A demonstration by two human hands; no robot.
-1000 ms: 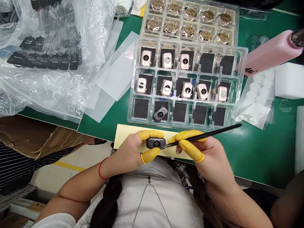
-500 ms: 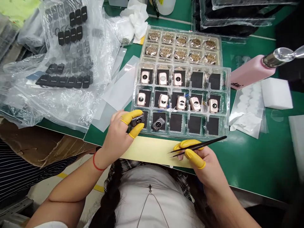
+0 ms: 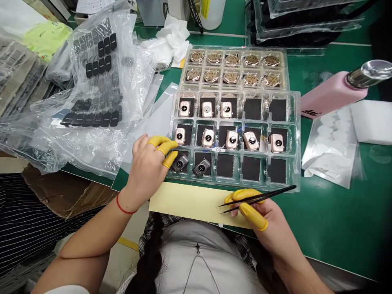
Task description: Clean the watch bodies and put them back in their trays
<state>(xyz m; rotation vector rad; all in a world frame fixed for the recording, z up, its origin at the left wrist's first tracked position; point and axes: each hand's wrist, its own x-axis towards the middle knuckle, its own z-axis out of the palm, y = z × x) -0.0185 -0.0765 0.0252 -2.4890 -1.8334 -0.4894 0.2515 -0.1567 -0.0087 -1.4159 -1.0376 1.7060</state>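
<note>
My left hand (image 3: 150, 163), with yellow finger cots, is at the front left corner of the clear tray (image 3: 297, 122), its fingers apart and holding nothing. Just right of its fingertips a dark watch case (image 3: 180, 162) lies tilted in the front left compartment. Another dark watch case (image 3: 202, 167) sits in the compartment beside it. Rose-gold watch cases (image 3: 232, 140) lie in the two rows behind. My right hand (image 3: 254, 210) grips black tweezers (image 3: 269, 192), tips apart and pointing left, over a pale yellow sheet (image 3: 190, 202).
Behind stands a tray of round watch cases (image 3: 231, 76). A pink bottle (image 3: 333, 94) and a white block (image 3: 372, 122) are at the right. Plastic bags with black tags (image 3: 101, 118) cover the left. Stacked clear trays (image 3: 300, 24) are at the back right.
The dark watch case my left hand held now lies in the front left compartment. My left fingers have let go and moved left. My right hand still holds the tweezers; the view has shifted slightly.
</note>
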